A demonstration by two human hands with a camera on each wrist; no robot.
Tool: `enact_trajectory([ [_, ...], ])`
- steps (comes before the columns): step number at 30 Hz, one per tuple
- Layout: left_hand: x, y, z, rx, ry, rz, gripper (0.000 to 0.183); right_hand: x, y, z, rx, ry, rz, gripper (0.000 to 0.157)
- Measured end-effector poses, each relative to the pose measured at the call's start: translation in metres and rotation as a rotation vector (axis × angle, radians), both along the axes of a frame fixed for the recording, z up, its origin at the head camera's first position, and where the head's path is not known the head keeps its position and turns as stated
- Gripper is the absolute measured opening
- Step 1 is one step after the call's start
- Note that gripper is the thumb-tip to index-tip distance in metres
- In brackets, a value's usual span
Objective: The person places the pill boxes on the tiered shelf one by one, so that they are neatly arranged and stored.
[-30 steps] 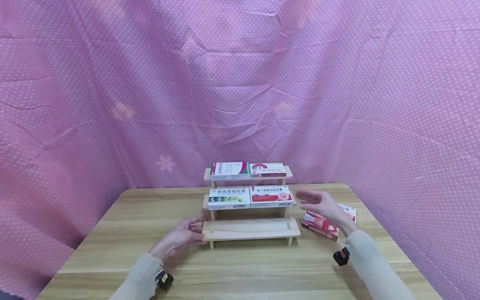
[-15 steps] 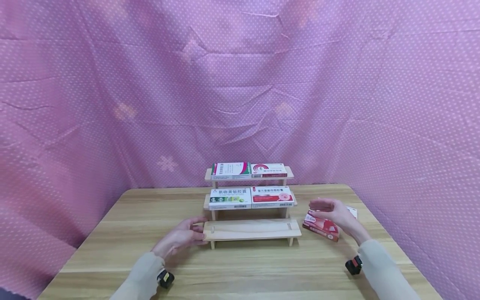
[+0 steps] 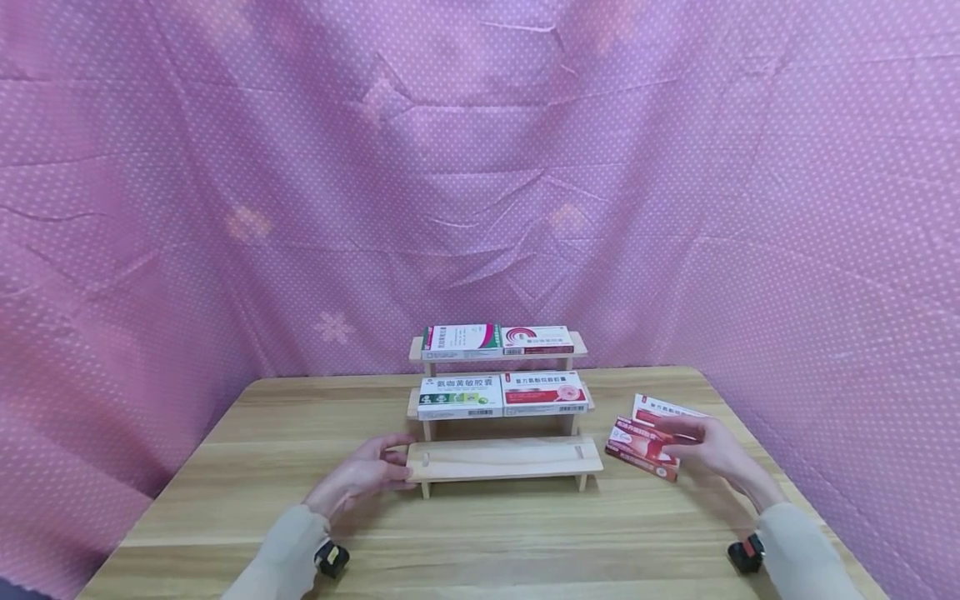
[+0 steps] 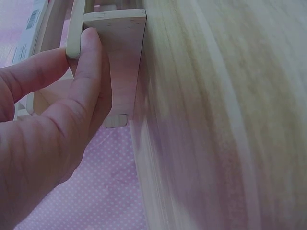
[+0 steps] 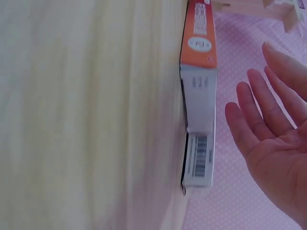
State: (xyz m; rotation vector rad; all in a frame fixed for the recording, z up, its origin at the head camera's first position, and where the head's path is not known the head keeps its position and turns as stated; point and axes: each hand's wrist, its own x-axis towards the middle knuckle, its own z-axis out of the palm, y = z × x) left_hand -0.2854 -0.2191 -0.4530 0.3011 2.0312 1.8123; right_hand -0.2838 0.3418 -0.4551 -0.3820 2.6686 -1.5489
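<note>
A three-step wooden display stand (image 3: 504,458) is on the table, its lowest step bare. At the left end of that step my left hand (image 3: 360,475) pinches the board between thumb and fingers, as the left wrist view of the stand's end panel (image 4: 117,57) shows. My right hand (image 3: 712,454) hovers over two medicine boxes right of the stand, fingers spread apart. The red medicine box (image 3: 637,446) lies in front; a white-and-red medicine box (image 3: 660,407) lies behind, partly covered by my fingers. In the right wrist view, the palm (image 5: 276,158) holds nothing, apart from the boxes.
Two medicine boxes, one white-green (image 3: 459,397) and one white-red (image 3: 543,392), lie on the middle step. On the top step are a pink-green box (image 3: 461,337) and a white-red box (image 3: 536,337). A pink dotted curtain (image 3: 480,208) hangs behind the wooden table (image 3: 487,542).
My right hand has moved right and down, from beside the stand's middle step to over the loose boxes, uncovering part of the white one. My left hand stays on the stand.
</note>
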Motion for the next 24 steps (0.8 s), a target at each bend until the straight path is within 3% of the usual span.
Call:
enact_trajectory([
  [7, 0.0006, 0.0004, 0.0000, 0.001, 0.001, -0.001, 0.074, 0.0053, 0.0077, -0.0004, 0.103, -0.026, -0.011, 0.053],
  [14, 0.0019, 0.0003, 0.0001, -0.001, -0.002, 0.008, 0.073, 0.0008, 0.0088, -0.0024, 0.189, -0.022, -0.004, 0.052],
  [24, 0.0030, -0.0006, 0.0017, -0.014, -0.001, 0.008, 0.074, -0.0031, 0.0048, -0.0034, 0.214, -0.059, 0.049, 0.056],
])
